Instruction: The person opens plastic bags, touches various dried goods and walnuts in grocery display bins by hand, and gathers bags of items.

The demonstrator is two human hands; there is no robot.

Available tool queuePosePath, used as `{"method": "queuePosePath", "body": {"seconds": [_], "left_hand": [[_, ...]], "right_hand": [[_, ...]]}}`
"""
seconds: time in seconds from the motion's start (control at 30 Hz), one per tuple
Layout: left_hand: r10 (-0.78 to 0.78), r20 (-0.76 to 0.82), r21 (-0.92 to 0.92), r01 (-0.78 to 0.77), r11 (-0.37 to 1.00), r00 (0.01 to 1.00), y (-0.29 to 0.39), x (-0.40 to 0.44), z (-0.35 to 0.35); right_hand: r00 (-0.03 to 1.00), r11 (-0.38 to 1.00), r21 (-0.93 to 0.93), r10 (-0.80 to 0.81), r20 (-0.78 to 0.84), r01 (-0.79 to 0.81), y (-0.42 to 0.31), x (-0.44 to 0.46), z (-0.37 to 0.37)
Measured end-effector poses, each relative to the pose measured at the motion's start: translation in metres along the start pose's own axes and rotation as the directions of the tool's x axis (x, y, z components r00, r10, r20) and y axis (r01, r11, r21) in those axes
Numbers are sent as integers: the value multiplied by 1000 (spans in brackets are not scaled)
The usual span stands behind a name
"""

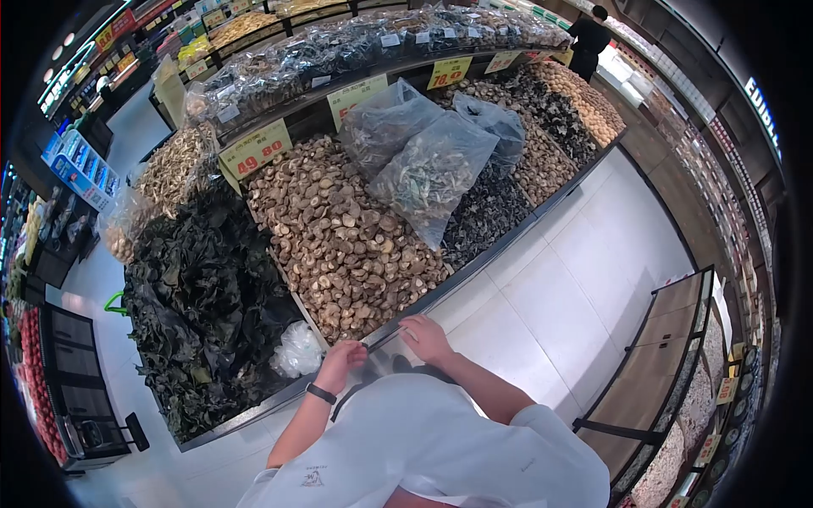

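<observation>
My left hand (342, 364), with a dark band on its wrist, is just in front of the bin's front edge, near the dried shiitake mushrooms (343, 245). Its fingers are loosely bent and nothing shows in them. Over to the right, my right hand (426, 339) is held by the same edge, fingers stretched forward and holding nothing. A crumpled clear plastic bag (298, 349) lies left of my left hand, on the front corner of a heap of dark dried seaweed (207, 305). Large plastic bags (436, 169) with dried goods inside rest on the far part of the mushrooms.
Price signs (256, 151) stand along the back of the bins, below a shelf of packaged goods (339, 55). Black dried fungus (487, 216) fills the bin to the right. A person in dark clothes (589, 42) stands at the far end. Another display stand (648, 372) is at right.
</observation>
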State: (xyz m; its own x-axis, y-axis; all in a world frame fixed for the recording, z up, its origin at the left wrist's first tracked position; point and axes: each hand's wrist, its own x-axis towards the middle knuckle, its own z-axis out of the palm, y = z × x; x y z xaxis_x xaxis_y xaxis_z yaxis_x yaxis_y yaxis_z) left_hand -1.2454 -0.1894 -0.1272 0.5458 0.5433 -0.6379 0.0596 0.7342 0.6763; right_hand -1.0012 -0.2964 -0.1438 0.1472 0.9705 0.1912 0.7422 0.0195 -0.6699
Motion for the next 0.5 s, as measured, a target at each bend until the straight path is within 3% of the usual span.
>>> {"method": "queuePosePath", "body": {"seconds": [0.07, 0.13, 0.5], "left_hand": [[-38, -4, 5, 38, 999, 999, 0, 7, -3], [-40, 32, -12, 41, 999, 999, 1, 14, -4], [-89, 109, 94, 79, 992, 990, -9, 27, 33]], "right_hand": [[997, 998, -10, 62, -38, -62, 1, -12, -3], [970, 974, 39, 227, -84, -224, 1, -23, -3], [935, 951, 131, 300, -189, -279, 27, -33, -26]]}}
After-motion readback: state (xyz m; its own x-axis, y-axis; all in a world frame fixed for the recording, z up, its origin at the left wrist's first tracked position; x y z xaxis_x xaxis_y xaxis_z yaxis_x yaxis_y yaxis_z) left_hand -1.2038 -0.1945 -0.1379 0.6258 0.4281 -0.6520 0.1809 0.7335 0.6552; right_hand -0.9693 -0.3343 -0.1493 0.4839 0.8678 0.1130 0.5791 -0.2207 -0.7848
